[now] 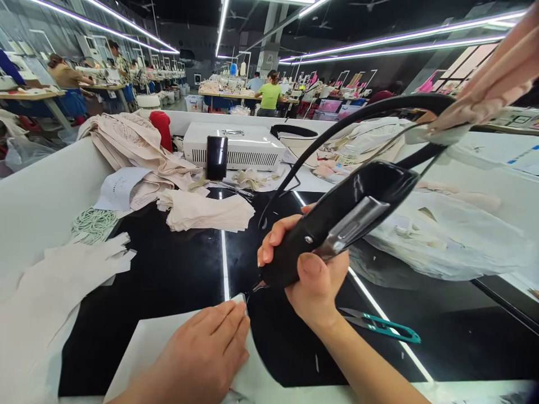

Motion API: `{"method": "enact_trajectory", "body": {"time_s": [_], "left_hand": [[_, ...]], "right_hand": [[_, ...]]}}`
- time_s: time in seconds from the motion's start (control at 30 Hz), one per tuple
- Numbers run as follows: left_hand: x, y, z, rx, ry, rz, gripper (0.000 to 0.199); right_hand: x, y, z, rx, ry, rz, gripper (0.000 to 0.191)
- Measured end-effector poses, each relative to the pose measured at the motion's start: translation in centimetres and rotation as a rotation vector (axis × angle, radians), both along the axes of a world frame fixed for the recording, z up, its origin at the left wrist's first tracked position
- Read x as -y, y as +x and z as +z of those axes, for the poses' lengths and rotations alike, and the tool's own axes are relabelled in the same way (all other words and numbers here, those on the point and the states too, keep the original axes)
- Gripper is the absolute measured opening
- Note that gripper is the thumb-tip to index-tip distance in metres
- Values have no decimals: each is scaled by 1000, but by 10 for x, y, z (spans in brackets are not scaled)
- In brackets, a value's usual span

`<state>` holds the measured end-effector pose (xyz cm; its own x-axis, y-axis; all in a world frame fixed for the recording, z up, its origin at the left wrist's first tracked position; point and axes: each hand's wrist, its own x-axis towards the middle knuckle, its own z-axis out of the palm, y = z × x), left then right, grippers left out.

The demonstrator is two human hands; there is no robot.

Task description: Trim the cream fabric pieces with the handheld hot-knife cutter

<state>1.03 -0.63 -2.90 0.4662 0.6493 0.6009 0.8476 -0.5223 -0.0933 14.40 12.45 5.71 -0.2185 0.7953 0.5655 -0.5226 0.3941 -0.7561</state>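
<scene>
My right hand (314, 275) is wrapped around a black handheld tool (295, 247) with a silver metal lever on its side and a thick black cable at its upper end. Its narrow tip points down left, close to the fingertips of my left hand. Palm down, my left hand (206, 342) presses with outstretched fingers on a white sheet of material (137, 348) at the near table edge. A small pale edge shows at its fingertips; the thumb is hidden. Teal-handled thread snips (387, 328) lie right of my right wrist.
Beyond lie stacked cream fabric pieces (206, 212), a phone (217, 158) leaning on a white vented box (236, 148), and a red container (160, 130). Pale green cord (92, 224) and white pieces (71, 280) are left, a plastic bag (446, 235) right. Cloth hangs around the cable. People sit further back.
</scene>
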Motion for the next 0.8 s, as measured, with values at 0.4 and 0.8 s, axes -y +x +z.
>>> {"method": "enact_trajectory", "body": {"time_s": [0.4, 0.8], "left_hand": [[2, 3, 7, 28, 45, 43, 26], [3, 3, 9, 9, 25, 52, 32]], "right_hand": [[1, -14, -7, -84, 18, 58, 38], [3, -16, -4, -99, 21, 74, 38]]}}
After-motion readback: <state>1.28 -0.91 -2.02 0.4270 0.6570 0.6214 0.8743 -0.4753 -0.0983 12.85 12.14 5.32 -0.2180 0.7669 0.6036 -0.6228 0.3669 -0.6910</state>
